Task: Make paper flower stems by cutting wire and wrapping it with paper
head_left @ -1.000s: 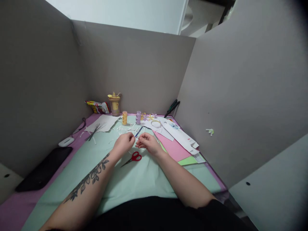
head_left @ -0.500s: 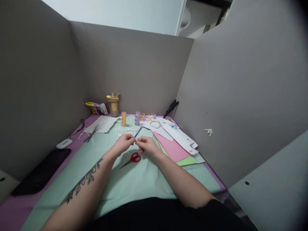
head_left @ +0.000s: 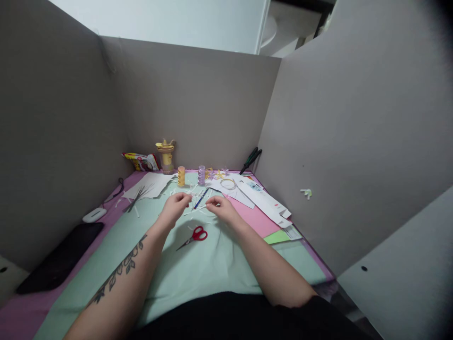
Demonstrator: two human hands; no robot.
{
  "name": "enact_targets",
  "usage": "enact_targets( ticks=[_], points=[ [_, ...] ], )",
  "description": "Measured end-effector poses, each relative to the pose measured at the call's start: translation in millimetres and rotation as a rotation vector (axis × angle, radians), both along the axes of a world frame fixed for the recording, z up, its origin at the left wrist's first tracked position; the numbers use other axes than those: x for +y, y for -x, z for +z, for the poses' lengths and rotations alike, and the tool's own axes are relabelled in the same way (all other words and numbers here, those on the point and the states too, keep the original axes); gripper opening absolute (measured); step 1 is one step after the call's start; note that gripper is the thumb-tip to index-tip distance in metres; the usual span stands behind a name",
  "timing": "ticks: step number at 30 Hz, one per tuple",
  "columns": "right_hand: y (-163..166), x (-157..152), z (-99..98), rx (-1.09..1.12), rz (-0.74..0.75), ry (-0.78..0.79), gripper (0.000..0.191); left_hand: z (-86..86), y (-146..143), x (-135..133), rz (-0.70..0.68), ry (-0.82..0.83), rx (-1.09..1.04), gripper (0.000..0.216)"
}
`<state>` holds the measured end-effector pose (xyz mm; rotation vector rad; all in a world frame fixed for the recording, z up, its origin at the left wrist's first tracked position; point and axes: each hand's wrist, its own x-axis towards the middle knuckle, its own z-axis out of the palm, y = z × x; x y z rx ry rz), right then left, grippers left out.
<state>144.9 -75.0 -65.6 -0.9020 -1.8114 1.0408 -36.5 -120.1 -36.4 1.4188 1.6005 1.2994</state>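
Note:
My left hand (head_left: 176, 207) and my right hand (head_left: 222, 209) rest over the pale green sheet (head_left: 184, 264), a short gap between them. Both are curled in a pinch; a thin white paper strip (head_left: 202, 208) runs between the fingertips. A blue pen (head_left: 200, 199) lies just beyond the gap, among white paper scraps (head_left: 184, 189). Red-handled scissors (head_left: 194, 236) lie on the green sheet just below my hands.
A yellow spool (head_left: 181, 175), a purple spool (head_left: 201, 174), a ring (head_left: 228, 183), small paper flowers (head_left: 217, 173) and a yellow cup (head_left: 166, 156) stand at the back. White, pink and green papers (head_left: 264, 212) lie right. A dark phone (head_left: 58, 257) and white device (head_left: 94, 215) lie left. Grey partitions enclose the desk.
My hands have drawn apart sideways, from nearly touching to a short gap, and moved slightly farther up the sheet. The camera view has tilted a little.

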Motion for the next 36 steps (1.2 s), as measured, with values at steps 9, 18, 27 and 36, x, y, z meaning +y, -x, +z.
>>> enact_targets(
  ticks=[9, 18, 27, 36],
  points=[
    [-39.4, 24.4, 14.7, -0.292, -0.654, -0.376, 0.021, -0.9, 12.4, 5.0, 0.174, -0.105, -0.030, 0.026],
    [11.0, -8.7, 1.3, 0.199, 0.019, -0.034, 0.039, -8.2, -17.9, -6.7, -0.062, -0.169, 0.303, 0.026],
    [20.6, -18.2, -0.4, 0.182, 0.014, 0.136, 0.010, -7.5, -18.1, -6.1, -0.117, -0.129, 0.284, 0.026],
    [17.7, -22.3, 6.1, 0.172, -0.007, 0.106, 0.013, -6.7, -19.0, -6.1, -0.131, -0.105, 0.284, 0.023]
  ],
)
